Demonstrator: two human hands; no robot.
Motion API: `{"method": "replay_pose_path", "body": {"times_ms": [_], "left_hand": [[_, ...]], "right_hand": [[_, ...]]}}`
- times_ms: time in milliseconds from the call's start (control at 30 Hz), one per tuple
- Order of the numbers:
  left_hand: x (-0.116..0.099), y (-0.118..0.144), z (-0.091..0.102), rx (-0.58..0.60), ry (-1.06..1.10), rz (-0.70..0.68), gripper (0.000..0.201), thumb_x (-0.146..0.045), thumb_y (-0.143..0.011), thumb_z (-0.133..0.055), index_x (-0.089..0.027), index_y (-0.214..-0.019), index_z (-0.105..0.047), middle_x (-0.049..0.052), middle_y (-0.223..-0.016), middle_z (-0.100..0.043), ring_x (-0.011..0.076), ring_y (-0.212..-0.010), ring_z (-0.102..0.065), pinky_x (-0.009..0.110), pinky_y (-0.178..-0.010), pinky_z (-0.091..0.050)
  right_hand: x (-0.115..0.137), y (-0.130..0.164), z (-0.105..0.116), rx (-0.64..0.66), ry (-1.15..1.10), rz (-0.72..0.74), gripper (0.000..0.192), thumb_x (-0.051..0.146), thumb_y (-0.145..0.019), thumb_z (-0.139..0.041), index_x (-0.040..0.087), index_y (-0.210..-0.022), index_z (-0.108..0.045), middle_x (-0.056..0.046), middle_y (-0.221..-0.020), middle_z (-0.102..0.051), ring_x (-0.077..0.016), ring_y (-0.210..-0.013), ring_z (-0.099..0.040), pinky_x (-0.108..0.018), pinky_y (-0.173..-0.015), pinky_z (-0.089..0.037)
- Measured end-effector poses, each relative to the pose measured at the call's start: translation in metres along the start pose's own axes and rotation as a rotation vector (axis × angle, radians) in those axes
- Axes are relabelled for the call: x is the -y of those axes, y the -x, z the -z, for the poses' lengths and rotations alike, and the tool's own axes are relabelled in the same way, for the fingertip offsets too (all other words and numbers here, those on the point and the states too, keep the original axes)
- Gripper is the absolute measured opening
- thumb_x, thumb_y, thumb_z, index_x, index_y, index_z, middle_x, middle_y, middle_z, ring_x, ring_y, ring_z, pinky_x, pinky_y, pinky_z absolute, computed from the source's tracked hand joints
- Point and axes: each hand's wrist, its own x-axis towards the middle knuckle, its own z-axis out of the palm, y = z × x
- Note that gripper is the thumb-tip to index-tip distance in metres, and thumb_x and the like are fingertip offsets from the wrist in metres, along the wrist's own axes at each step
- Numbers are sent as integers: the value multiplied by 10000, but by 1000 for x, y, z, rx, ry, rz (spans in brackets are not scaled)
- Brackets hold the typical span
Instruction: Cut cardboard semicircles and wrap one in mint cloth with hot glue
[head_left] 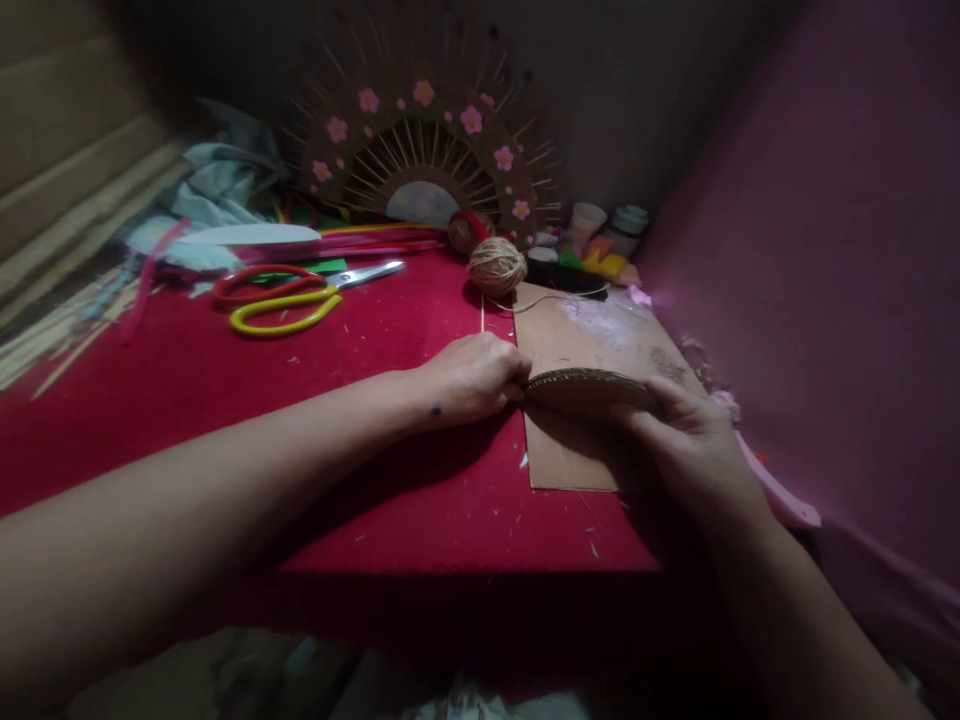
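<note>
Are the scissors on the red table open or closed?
Closed. The scissors lie flat on the red table, silver blades together in one point, red and yellow handles side by side.

A red-covered counter (225,400) fills the middle of the frame. On it lie scissors (300,292) at upper left, a ball of twine (497,266) near top centre, and a brown cardboard sheet (577,340) right of centre.

A flat, rounded piece of brown corrugated cardboard (589,388) was seen nearly edge-on, its ribbed rim facing the camera. It was held level just above a rectangular cardboard sheet (570,340) lying on the red worktop.
</note>
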Motion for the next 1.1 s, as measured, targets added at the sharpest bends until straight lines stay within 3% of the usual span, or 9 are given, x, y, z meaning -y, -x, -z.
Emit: {"method": "replay_pose_path", "body": {"times_ms": [167,367,467,567,633,733,933,1100], "left_hand": [[-3,-1,-2,23,-95,-11,120,-269,-822,-646,-173,-828,-716,71,-801,-701,201,-737,-625,283,-639,-422],[-3,2,-4,28,-181,-20,153,-307,-886,-572,-202,-922,-677,52,-893,-692,216,-831,-636,287,-680,-440],[-4,4,-5,-56,-194,-14,256,-348,-858,-611,-175,-1048,-613,88,-991,-657,244,-863,-622,307,-668,-446],[-10,3,-9,-165,-43,-78,431,-372,-817,-672,-149,-1157,-529,90,-1011,-617,208,-842,-596,291,-685,-455],[-15,-1,-13,-187,9,-132,275,-329,-853,-634,-152,-1049,-556,66,-944,-604,184,-806,-571,282,-698,-449],[-20,-6,-18,-167,-54,-109,84,-241,-879,-577,-169,-844,-550,41,-821,-582,183,-759,-533,289,-678,-428],[-18,-8,-24,-205,-150,-107,55,-199,-881,-529,-179,-831,-513,49,-806,-577,203,-775,-506,297,-649,-412],[-17,-4,-25,-261,-161,-164,94,-186,-870,-514,-185,-779,-490,60,-754,-563,220,-791,-483,309,-661,-404]], "right_hand": [[-3,-2,-1,-4,19,9,176,225,-767,-658,256,-928,-721,-6,-875,-727,-217,-867,-652,-344,-771,-518],[-7,-3,-1,22,-32,28,177,217,-760,-655,241,-925,-714,1,-867,-730,-193,-813,-646,-312,-726,-512],[-8,-4,-1,32,-30,38,147,223,-773,-639,227,-905,-704,-2,-841,-721,-189,-802,-636,-310,-720,-503],[-9,-4,-1,37,-15,52,117,227,-779,-628,220,-877,-691,1,-822,-705,-183,-797,-624,-307,-721,-489],[-10,-4,-1,47,-11,58,125,224,-780,-619,221,-887,-685,2,-834,-702,-181,-805,-620,-309,-731,-481],[-9,-5,-2,48,-7,63,130,221,-781,-604,224,-891,-673,-4,-857,-706,-188,-822,-623,-317,-745,-478],[-11,-5,-3,-34,43,65,191,221,-758,-625,219,-947,-647,-18,-888,-690,-194,-857,-613,-323,-776,-463],[-13,-4,-4,-2,0,88,104,222,-773,-617,214,-868,-659,3,-801,-654,-174,-794,-588,-299,-721,-453]]}}
